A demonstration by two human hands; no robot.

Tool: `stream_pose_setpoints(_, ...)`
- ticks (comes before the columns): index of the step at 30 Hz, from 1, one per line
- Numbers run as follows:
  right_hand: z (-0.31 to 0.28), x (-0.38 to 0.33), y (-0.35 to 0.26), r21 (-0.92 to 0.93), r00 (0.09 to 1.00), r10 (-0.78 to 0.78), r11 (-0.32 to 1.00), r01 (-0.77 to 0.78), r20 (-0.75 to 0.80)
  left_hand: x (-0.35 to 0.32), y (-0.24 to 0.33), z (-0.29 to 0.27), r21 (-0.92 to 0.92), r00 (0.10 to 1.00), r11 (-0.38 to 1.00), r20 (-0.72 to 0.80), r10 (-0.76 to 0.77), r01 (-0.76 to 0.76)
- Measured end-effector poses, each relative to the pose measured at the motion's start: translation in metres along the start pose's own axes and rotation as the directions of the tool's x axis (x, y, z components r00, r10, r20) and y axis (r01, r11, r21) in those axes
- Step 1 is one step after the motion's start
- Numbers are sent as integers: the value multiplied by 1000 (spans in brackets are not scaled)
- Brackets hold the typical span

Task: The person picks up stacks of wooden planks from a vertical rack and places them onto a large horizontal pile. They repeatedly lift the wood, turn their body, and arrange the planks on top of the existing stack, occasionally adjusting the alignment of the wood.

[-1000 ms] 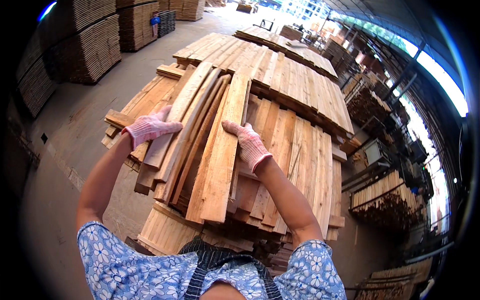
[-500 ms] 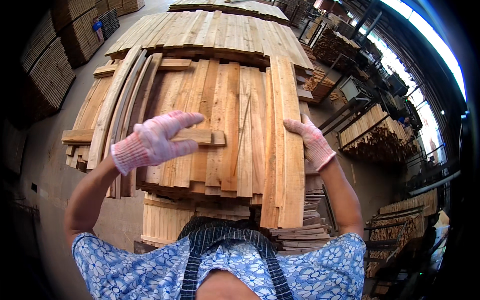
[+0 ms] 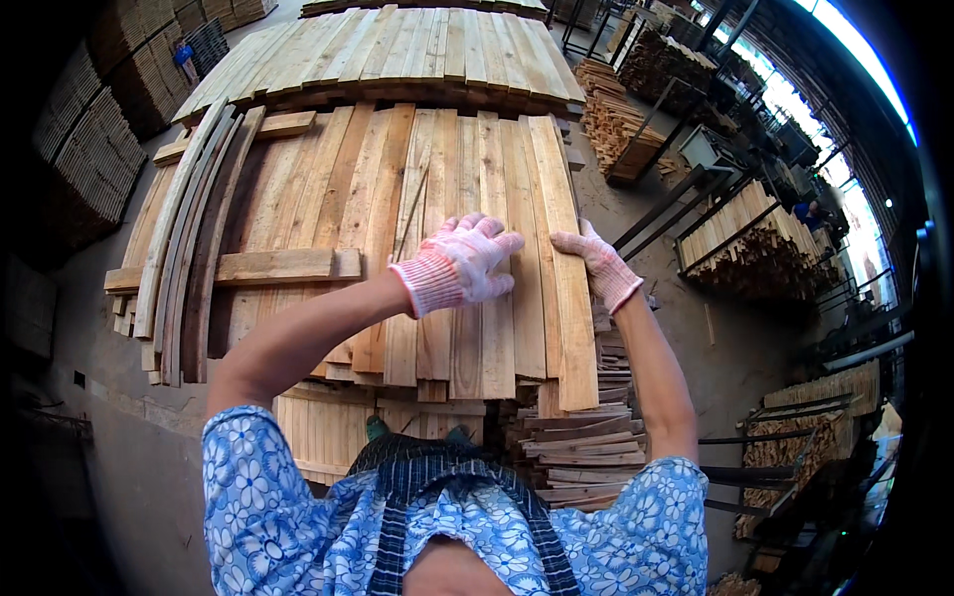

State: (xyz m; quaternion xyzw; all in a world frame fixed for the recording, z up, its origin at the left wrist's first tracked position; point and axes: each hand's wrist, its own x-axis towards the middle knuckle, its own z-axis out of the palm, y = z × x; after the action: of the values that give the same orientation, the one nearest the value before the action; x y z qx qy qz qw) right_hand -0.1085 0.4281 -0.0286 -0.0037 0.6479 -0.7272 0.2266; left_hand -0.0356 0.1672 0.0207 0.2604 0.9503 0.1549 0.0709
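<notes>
Planks of pale raw timber make up the work surface: a tall stack of boards laid side by side, their long grain running away from the person, with one short cross batten lying flat across the stack's left part. The left hand, in a pink-and-white knit glove, rests palm down on the stack's top layer near its right side, fingers spread wide and flat, gripping nothing. The right hand, gloved the same way, lies on the outermost right board, which juts out past the near ends of its neighbours; the fingers are open and pressed along its edge, and whether the thumb hooks under it cannot be told. At the stack's left edge several thin curved strips lie on edge. Beyond the stack's far end sits a second layer of boards, set higher. Below the stack's near end, shorter offcut piles are heaped on the concrete floor. Right of the stack, metal racks hold bundles of sticks beneath a bright strip of daylight, and left of it dark stacked pallets of timber stand along the shed's wall.
</notes>
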Motion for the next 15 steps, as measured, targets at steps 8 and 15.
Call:
stream_pose_setpoints(8,-20,-9,-8,19,999,21,1000,-20,-26,42,0,54,146,972,982,-186,143,-116)
stream_pose_setpoints(15,2,3,-7,-879,949,-207,462,-121,-239,31,12,64,44,934,980,-298,199,-195)
